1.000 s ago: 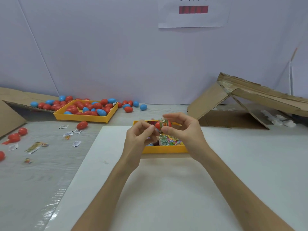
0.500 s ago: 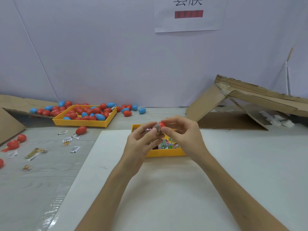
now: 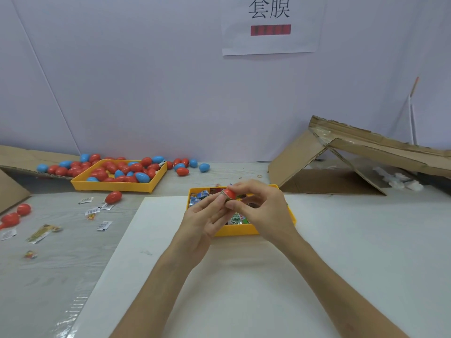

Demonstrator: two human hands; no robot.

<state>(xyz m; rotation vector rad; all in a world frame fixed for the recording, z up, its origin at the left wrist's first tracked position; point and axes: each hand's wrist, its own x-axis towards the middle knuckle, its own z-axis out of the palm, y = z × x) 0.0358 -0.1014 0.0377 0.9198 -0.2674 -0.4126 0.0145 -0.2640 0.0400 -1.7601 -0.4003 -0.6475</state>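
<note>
A red plastic egg [image 3: 230, 192] with a printed film sleeve around its lower part is held above a small yellow tray [image 3: 238, 230] of printed sleeves. My right hand [image 3: 262, 211] pinches the egg between thumb and fingers from the right. My left hand [image 3: 203, 219] touches the sleeve from the left with its fingertips, palm turned up. Both hands hide much of the tray's contents.
A larger yellow tray [image 3: 117, 184] of red and blue eggs sits at the back left, with more eggs loose around it. Scattered sleeves and labels [image 3: 44, 232] lie on the left. A collapsed cardboard box [image 3: 341, 162] stands at the back right. A white board [image 3: 244, 276] lies under my arms.
The sleeve has slid down onto the egg, so the red tip now shows above it. My hands have stayed over the small tray.
</note>
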